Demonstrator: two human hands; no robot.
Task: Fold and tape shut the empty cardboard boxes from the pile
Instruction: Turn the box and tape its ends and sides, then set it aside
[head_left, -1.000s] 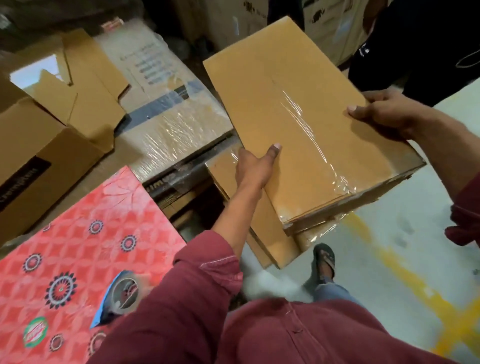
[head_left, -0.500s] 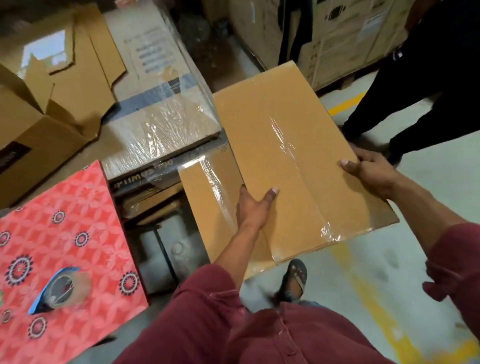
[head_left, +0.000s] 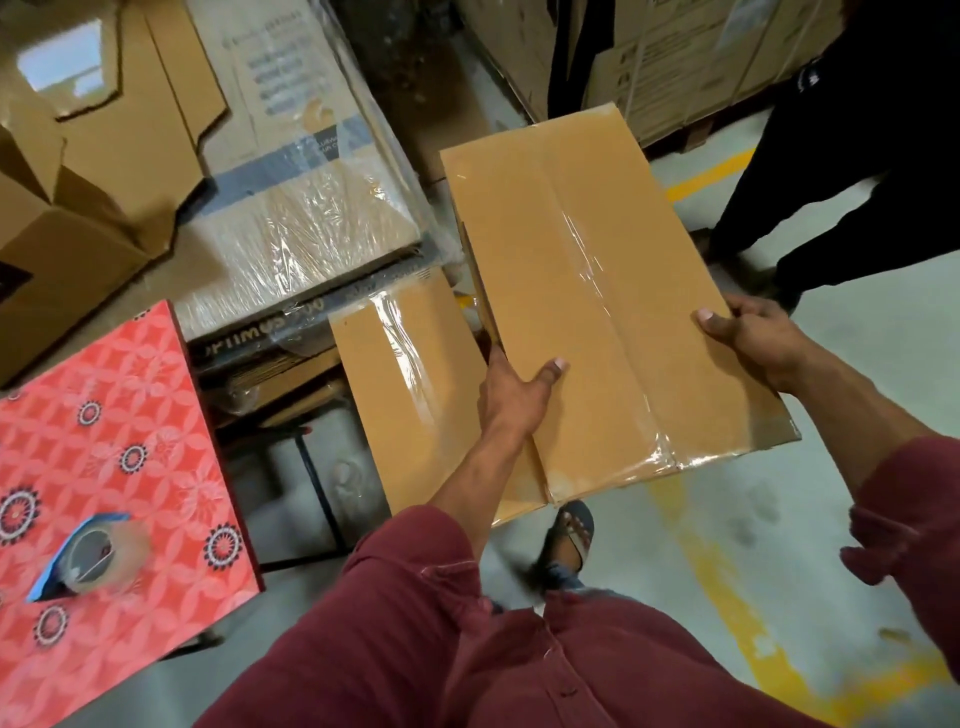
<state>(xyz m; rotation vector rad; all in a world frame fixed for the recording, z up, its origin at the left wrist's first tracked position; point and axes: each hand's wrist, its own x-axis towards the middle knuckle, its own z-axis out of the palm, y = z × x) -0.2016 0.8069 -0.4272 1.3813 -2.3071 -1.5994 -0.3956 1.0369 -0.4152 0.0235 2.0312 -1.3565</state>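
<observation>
1. since the earlier frame the taped cardboard box has swung further right of the red patterned table.
2. a second taped box lies between that table and the held box.
3. left hand grips the held box's near-left edge, thumb on top.
4. right hand clasps its right edge.
5. a tape roll rests on the table.
</observation>
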